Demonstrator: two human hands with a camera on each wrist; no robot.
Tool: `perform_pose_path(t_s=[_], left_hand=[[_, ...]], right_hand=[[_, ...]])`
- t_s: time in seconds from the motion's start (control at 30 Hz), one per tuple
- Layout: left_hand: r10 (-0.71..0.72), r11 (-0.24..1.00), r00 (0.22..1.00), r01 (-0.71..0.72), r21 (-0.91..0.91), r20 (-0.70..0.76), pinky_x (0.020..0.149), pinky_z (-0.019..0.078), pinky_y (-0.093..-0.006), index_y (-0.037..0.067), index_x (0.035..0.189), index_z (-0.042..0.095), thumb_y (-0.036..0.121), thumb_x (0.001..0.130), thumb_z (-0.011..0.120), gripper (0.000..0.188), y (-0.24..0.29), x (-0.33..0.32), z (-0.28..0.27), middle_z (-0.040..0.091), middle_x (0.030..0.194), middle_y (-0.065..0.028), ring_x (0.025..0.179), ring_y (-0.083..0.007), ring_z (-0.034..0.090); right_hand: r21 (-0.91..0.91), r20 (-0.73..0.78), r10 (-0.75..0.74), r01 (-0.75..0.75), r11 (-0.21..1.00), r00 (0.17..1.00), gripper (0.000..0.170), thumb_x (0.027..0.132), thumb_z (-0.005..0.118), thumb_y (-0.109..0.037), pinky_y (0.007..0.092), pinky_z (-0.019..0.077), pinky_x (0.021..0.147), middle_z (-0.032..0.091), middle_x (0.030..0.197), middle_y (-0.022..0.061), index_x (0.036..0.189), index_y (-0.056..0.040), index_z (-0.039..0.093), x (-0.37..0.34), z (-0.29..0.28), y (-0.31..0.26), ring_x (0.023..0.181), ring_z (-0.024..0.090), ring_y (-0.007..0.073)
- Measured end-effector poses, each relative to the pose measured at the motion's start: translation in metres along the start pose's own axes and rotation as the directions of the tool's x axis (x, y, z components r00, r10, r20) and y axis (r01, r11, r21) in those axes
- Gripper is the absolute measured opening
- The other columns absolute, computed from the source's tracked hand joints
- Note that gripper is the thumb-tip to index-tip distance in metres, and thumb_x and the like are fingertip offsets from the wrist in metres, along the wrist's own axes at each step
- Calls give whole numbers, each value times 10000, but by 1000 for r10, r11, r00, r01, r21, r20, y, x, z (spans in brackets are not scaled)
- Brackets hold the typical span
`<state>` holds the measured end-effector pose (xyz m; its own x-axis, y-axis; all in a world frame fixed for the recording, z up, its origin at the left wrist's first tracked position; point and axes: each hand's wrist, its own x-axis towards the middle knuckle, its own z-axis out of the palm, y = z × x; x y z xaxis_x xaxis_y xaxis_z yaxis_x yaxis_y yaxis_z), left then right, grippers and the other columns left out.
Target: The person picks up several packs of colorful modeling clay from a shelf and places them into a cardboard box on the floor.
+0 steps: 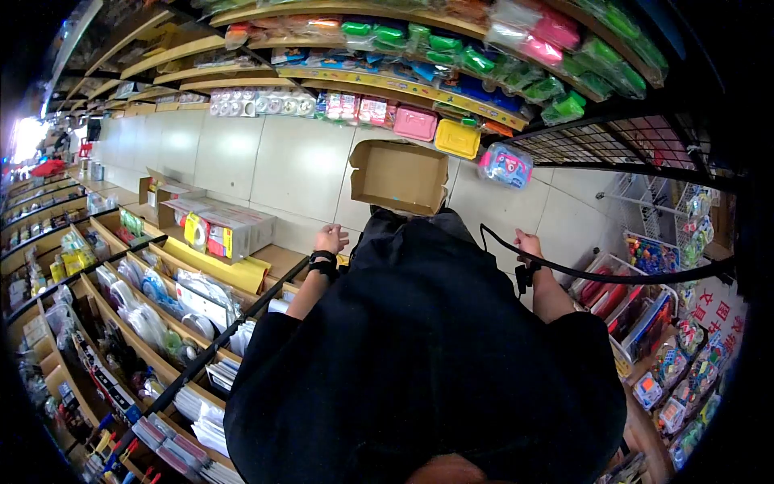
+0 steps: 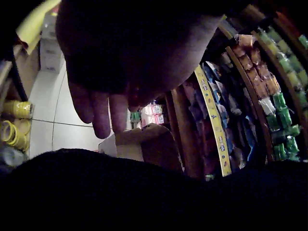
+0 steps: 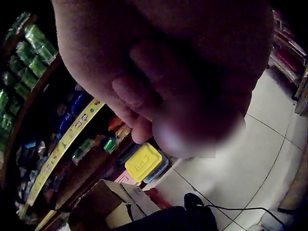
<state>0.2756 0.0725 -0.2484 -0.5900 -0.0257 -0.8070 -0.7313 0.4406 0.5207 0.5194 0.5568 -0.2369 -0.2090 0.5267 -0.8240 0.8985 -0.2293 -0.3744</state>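
Observation:
An open cardboard box (image 1: 399, 173) lies on the tiled floor in front of the person, with its inside mostly bare. To the left of the body hangs the left hand (image 1: 329, 239), its fingers loose and holding nothing; in the left wrist view the hand (image 2: 130, 62) has its fingers pointing down above the box (image 2: 159, 144). Out to the right is the right hand (image 1: 528, 244), loosely curled with nothing visible in it. The right wrist view shows that hand (image 3: 168, 82) with its fingers bent, and the box (image 3: 96, 207) below.
Shelves with packaged goods (image 1: 387, 34) run across the front. A pink case (image 1: 415, 123), a yellow case (image 1: 457, 139) and a blue package (image 1: 506, 165) stand beyond the box. Divided shelving (image 1: 145, 315) fills the left. A black cable (image 1: 613, 276) crosses at right, near a wire rack (image 1: 645, 202).

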Motion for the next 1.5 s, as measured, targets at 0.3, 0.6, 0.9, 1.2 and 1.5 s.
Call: perform_pose_path(t_s=[0.3,0.6,0.9,1.2,1.5], left_hand=[[-172,984,976,166,60,132,446,439,-289,3,832,593,249,887,446,292,-42,32,-34,607,613,-95,551,-172,611],[-112,990,991,117,83,-68,468,468,-315,68,1149,512,184,872,430,311,-106,73,-31,635,762,-93,579,-190,609],[-307,933,946,321,-165,105,526,463,-329,30,808,631,403,916,316,500,-111,37,3,650,758,-107,592,-201,581],[-274,957,955,259,-132,-116,452,465,-340,74,1292,392,128,787,492,518,-90,3,91,607,769,-135,561,-216,584],[-216,970,966,196,-143,-139,435,465,-327,58,1279,368,120,795,489,503,-78,-15,120,577,787,-123,530,-195,562]], right_hand=[[43,-41,-84,86,995,996,360,856,554,-376,266,181,325,289,403,-48,708,-48,548,-76,48,-43,308,245,84],[-185,-32,-73,66,980,997,283,812,590,-316,274,351,355,367,486,-25,745,-42,592,-90,35,-37,396,383,107],[-182,62,-257,265,947,964,146,779,634,-152,241,443,439,572,619,57,795,-7,618,-65,-1,-92,488,530,121],[-195,-58,-437,419,887,898,281,837,584,-301,233,376,389,433,524,-15,728,-42,596,-8,-58,-156,417,414,90],[139,-309,-585,644,752,750,646,759,703,-292,229,429,441,581,888,75,1222,-1,358,5,-84,-254,572,544,94]])
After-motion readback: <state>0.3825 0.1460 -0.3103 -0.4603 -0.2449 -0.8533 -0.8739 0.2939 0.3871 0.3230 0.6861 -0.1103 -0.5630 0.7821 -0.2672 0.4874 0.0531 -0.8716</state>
